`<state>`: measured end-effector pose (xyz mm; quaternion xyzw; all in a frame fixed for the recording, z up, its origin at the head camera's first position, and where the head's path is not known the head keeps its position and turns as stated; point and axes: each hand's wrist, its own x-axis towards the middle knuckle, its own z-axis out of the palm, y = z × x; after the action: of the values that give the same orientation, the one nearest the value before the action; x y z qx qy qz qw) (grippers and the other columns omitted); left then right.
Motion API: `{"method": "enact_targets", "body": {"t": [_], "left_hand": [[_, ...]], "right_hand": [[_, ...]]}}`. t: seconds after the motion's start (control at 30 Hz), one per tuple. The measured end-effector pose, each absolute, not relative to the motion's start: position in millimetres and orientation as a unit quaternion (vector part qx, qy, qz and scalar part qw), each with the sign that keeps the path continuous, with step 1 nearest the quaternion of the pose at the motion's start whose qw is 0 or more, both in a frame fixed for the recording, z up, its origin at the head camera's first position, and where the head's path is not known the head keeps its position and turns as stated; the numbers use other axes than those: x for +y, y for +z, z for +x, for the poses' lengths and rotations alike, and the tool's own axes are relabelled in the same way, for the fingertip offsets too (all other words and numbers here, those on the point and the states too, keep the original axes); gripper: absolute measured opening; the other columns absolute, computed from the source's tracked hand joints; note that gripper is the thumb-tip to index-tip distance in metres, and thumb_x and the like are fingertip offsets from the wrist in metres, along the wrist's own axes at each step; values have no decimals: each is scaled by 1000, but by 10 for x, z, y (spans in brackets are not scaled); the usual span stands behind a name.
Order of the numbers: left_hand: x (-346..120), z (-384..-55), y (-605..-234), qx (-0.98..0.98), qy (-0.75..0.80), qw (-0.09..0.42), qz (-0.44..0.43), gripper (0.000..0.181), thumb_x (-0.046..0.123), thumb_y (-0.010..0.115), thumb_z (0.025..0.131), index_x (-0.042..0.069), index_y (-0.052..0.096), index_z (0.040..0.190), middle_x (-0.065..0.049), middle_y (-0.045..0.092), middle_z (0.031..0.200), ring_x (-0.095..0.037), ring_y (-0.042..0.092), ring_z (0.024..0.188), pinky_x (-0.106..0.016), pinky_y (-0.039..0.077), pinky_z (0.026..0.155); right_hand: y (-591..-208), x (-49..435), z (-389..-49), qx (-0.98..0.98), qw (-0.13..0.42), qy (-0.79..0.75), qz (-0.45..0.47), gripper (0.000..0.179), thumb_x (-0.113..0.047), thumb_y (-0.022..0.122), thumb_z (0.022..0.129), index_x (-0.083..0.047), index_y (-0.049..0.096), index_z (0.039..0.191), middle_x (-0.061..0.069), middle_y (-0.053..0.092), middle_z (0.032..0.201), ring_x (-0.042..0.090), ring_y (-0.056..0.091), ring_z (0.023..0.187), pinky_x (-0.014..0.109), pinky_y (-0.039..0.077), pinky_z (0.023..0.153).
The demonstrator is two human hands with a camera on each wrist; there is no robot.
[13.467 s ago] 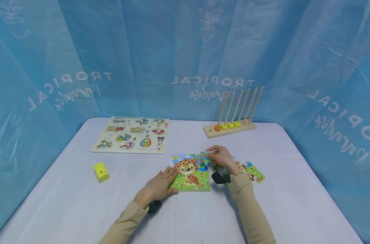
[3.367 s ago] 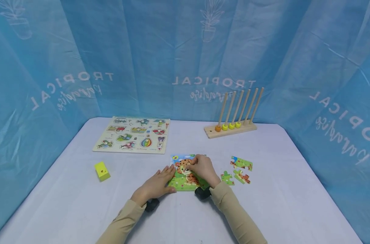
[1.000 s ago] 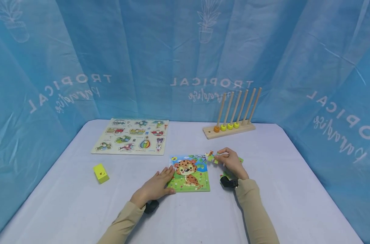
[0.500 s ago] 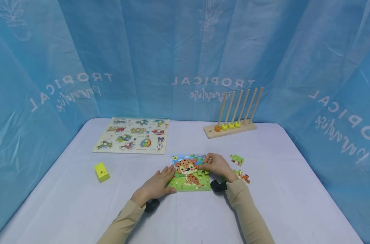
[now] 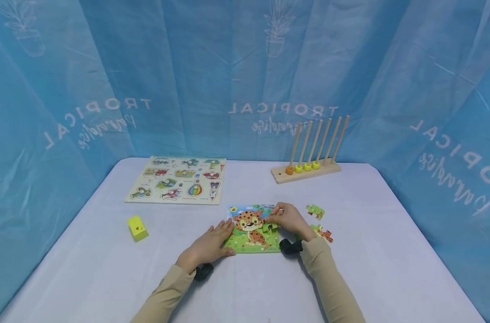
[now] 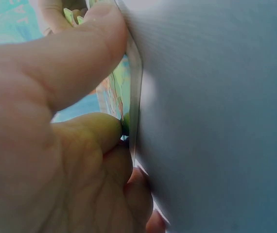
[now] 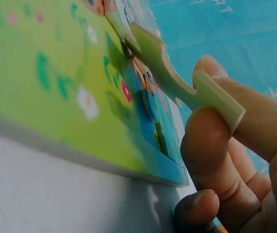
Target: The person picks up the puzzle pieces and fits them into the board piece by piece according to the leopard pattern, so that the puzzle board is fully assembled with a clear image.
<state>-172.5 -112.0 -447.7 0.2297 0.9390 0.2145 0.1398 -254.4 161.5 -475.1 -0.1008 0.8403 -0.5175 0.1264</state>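
Note:
A leopard jigsaw board (image 5: pixel 241 244) lies flat on the table, with the leopard picture pieced together in its frame. My left hand (image 5: pixel 210 242) rests along its left edge, fingers spread and straight; in the left wrist view the thumb (image 6: pixel 95 43) lies by the board's rim. Over the board's right side, my right hand (image 5: pixel 291 220) pinches a green puzzle piece (image 7: pixel 163 65) between thumb and finger. That piece is tilted above the picture, one end close to the recess at the board's upper right. Loose puzzle pieces (image 5: pixel 315 211) lie to the right, partly hidden by the right wrist.
A wooden peg board with vehicle pictures (image 5: pixel 176 179) lies at the back left. At the back right stands a bead rack (image 5: pixel 305 172) with tall pegs. A yellow block (image 5: pixel 137 228) sits on the left. Blue curtain (image 5: pixel 245 80) surrounds the table.
My right hand has moved left from the loose pieces onto the board's right side with a puzzle piece. Fewer loose pieces show on the right than earlier. My left hand stays on the board.

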Motion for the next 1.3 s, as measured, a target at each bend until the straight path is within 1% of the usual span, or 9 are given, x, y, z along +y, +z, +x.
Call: {"method": "enact_targets", "body": {"t": [0.23,0.5,0.77,0.87,1.0,1.1,1.17,1.23,1.3], "left_hand": [[-1109,-1739,-4507,941,211,139,227,78,35,63,92,-3,28,150,-19,21,160,-36,19,149,-56,18,121],[-1092,-1749,-4476,938,214,140,232,77,34,63,93,-3,27,150,-19,21,160,-37,18,149,-56,18,121],[-1103,-1745,-4489,940,212,141,228,77,34,63,93,-2,28,150,-18,21,160,-36,18,149,-55,17,122],[-1106,-1750,-4502,941,211,140,225,77,34,63,92,-2,28,151,-17,21,161,-35,18,149,-54,18,122],[-1105,-1760,-4504,943,207,136,223,77,35,63,92,-1,28,151,-16,21,161,-34,18,149,-54,18,122],[-1108,-1764,-4513,942,210,134,225,78,35,63,92,-1,28,151,-17,21,161,-35,19,149,-54,18,122],[-1113,-1761,-4524,939,219,135,229,78,35,63,92,-2,28,150,-18,21,160,-36,19,149,-55,18,121],[-1123,-1753,-4524,935,230,138,233,79,36,63,92,-3,27,150,-18,20,160,-37,18,149,-56,16,121],[-1140,-1743,-4517,932,233,134,243,81,40,63,92,-4,27,150,-21,21,160,-40,19,148,-59,17,120]], "right_hand": [[-4718,1611,-2507,847,129,-510,-83,27,-26,77,83,-9,57,87,3,57,65,16,44,56,31,42,56],[-4719,1618,-2519,838,117,-526,-89,17,-18,73,87,-8,59,88,1,49,57,15,41,56,31,44,59],[-4706,1451,-2457,922,71,-370,-83,30,-35,81,78,-14,59,79,0,52,62,14,37,52,28,34,50],[-4691,1421,-2453,934,59,-343,-79,33,-35,82,77,-13,58,76,2,53,66,15,39,54,29,35,51],[-4698,1455,-2490,925,72,-363,-88,31,-33,81,78,-13,58,76,1,54,67,15,40,55,29,35,51],[-4684,1559,-2545,899,96,-420,-81,26,-31,78,82,-12,60,81,-1,50,60,14,36,51,28,32,48],[-4658,1685,-2580,884,90,-455,-65,26,-32,76,84,-11,61,86,-1,52,59,13,40,52,27,33,48],[-4608,1850,-2594,872,65,-484,-43,29,-32,75,85,-8,64,96,4,60,67,17,49,59,27,38,51],[-4575,2043,-2599,870,27,-492,-21,37,-32,75,86,-5,64,109,10,67,89,22,60,78,29,47,61]]}}
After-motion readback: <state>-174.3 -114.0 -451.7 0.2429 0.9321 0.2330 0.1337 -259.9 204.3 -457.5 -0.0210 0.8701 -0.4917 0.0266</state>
